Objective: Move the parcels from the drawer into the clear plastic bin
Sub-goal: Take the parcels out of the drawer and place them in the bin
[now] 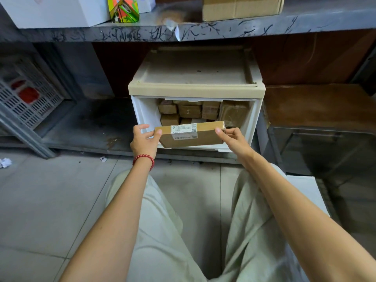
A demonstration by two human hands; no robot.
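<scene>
Parcels (203, 111) are stacked inside the open white drawer (143, 112) of a beige-topped storage unit (196, 91) under a grey shelf (223, 29). One flat brown parcel (203, 138) with a white label (184, 131) is held level at the drawer's front edge. The left hand (143, 142) grips its left end, fingers closed on it; the right hand (234, 139) grips its right end likewise. A red bead bracelet (144, 158) circles the left wrist.

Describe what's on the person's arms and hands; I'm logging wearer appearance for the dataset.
Both forearms are bare, with no sleeves or gloves in view. The left wrist carries a red beaded bracelet. The right wrist and hand wear nothing visible.
</scene>
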